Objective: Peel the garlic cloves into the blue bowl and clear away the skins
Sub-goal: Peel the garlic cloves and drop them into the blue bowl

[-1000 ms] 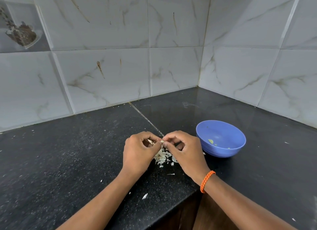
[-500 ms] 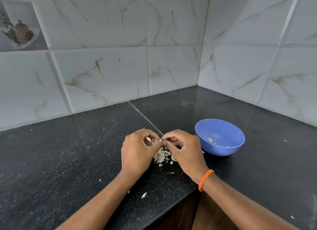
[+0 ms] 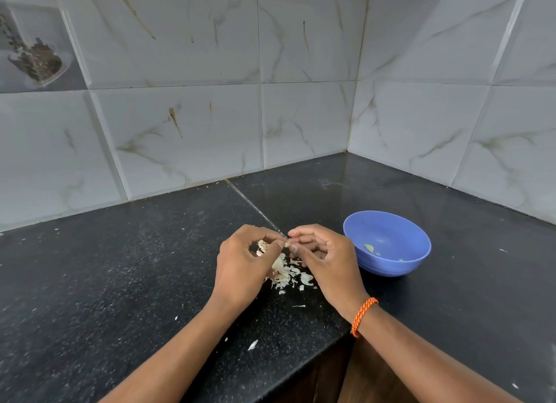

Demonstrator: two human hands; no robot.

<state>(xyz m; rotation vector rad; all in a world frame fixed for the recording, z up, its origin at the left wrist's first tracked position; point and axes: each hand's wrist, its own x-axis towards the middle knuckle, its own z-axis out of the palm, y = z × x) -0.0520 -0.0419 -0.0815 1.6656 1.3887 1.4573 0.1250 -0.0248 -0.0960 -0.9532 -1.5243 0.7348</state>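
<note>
My left hand [image 3: 244, 264] is curled around a piece of garlic bulb [image 3: 262, 246] with a rooty base. Between the fingertips of both hands sits a small garlic clove [image 3: 287, 245]; my right hand [image 3: 323, 259] pinches at it from the right. Below the hands, a heap of pale garlic skins [image 3: 288, 274] lies on the black counter [image 3: 120, 267]. The blue bowl [image 3: 388, 242] stands just right of my right hand, with a few small pale-green pieces at its bottom.
Stray skin flakes [image 3: 252, 345] lie near the counter's front edge [image 3: 301, 369], which runs diagonally under my forearms. Marble-look wall tiles [image 3: 301, 101] close the corner behind. An orange cord bracelet [image 3: 362, 315] is on my right wrist.
Both hands stay together over the skins, still working at the clove. The fingers have shifted slightly; the view has barely moved.
</note>
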